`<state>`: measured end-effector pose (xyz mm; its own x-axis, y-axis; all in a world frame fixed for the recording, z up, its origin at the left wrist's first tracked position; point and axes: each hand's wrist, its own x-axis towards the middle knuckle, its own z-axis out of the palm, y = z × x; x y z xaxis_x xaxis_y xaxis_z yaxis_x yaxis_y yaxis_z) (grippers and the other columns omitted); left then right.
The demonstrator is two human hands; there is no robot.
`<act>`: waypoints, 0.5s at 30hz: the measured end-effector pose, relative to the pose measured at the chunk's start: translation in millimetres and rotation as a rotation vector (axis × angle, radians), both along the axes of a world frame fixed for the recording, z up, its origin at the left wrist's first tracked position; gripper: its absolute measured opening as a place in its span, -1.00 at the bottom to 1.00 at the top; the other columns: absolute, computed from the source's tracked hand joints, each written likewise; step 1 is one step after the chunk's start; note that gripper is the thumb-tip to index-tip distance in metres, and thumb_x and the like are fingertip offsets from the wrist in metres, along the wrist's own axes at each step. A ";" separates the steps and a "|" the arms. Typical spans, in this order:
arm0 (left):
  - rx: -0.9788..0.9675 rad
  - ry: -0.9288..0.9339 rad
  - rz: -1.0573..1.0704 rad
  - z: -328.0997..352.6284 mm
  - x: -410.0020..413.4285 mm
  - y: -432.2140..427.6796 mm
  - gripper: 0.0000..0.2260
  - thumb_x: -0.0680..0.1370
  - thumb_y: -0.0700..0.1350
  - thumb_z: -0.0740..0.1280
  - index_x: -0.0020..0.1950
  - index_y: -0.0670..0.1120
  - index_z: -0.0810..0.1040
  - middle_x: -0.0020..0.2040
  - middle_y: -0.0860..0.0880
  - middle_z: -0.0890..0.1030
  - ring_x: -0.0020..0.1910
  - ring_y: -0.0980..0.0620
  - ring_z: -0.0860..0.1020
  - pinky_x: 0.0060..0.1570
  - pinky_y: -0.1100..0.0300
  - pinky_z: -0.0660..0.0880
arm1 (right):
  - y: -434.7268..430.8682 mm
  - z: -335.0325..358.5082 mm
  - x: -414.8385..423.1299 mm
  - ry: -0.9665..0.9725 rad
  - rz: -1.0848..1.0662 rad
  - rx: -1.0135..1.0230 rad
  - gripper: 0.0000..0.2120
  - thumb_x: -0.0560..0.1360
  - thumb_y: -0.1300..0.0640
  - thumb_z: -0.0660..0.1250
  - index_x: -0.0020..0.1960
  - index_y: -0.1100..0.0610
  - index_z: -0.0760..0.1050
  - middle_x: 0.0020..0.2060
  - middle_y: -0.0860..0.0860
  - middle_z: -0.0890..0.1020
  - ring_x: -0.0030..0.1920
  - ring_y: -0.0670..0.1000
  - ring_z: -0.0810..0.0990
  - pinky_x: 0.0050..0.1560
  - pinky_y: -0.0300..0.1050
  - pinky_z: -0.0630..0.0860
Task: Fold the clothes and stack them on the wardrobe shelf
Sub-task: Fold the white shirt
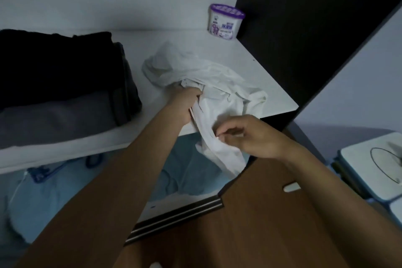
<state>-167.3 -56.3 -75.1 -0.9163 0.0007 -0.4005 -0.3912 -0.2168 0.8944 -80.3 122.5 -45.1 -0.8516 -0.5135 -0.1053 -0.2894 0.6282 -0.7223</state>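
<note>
Left grip (187,102) clenches the white garment (208,76), fingertips lost in folds; right grip (250,137) pinches its edge hanging off the shelf (239,50).

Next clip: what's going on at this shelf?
A person is working on a crumpled white garment on the wardrobe shelf. The left hand grips its bunched middle while the right hand pinches the part hanging over the shelf edge. It is not folded yet. Folded dark clothes sit to the left.

Crumpled white garment (208,76) on white shelf (263,72), end overhanging front edge; folded dark stack (61,76) alongside.
</note>
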 end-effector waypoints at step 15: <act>-0.275 0.078 0.215 -21.6 167.4 54.5 -0.61 0.50 -0.36 0.32 0.32 -0.17 0.54 0.17 -0.17 0.65 0.12 -0.12 0.62 0.15 0.05 0.57 | 74.4 -18.0 -3.8 -0.100 -0.359 -0.674 -0.74 0.58 0.28 0.26 -0.24 0.09 0.58 -0.38 -0.13 0.66 -0.36 -0.22 0.60 -0.26 -0.35 0.50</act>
<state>0.2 -1.9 -96.7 -0.9117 -0.2932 -0.2877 -0.2910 -0.0333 0.9561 -84.1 196.9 -63.1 -0.9811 -0.1877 0.0473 -0.0645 0.0864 -0.9942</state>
